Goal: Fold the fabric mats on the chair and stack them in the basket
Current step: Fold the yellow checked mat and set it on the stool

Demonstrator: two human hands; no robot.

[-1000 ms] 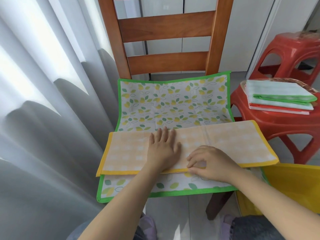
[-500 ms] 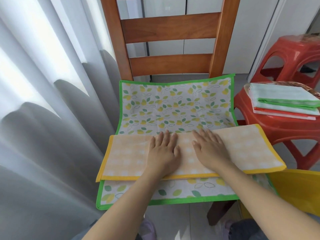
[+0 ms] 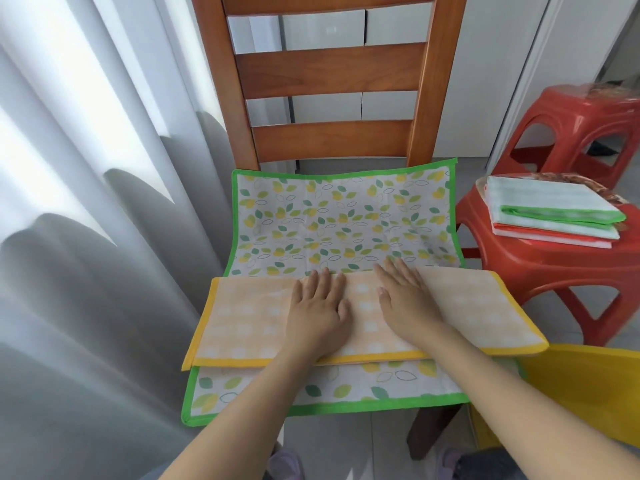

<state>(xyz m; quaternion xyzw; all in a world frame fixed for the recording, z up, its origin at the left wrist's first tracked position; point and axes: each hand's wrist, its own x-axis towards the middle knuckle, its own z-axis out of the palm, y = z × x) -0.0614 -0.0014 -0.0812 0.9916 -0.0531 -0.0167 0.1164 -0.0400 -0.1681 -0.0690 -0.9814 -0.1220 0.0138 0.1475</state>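
An orange checked mat with yellow trim (image 3: 467,306) lies folded in half lengthwise across the front of the wooden chair (image 3: 329,74). Under it a white leaf-print mat with green trim (image 3: 332,223) is spread flat over the seat. My left hand (image 3: 318,311) presses flat on the orange mat's middle, fingers straight. My right hand (image 3: 403,299) lies flat beside it, a little to the right, fingers also straight. Several folded mats (image 3: 550,213) are stacked in a shallow woven basket (image 3: 602,190) on the red stool at the right.
A red plastic stool (image 3: 519,258) stands right of the chair, a second red stool (image 3: 585,116) behind it. A yellow object (image 3: 588,393) sits at lower right. Grey curtains (image 3: 86,237) hang close on the left. Tiled floor shows below the seat.
My right hand left the mat's front yellow edge, where its fingers were curled, and moved up onto the mat's top, flattening beside the left hand. The left hand has stayed in place.
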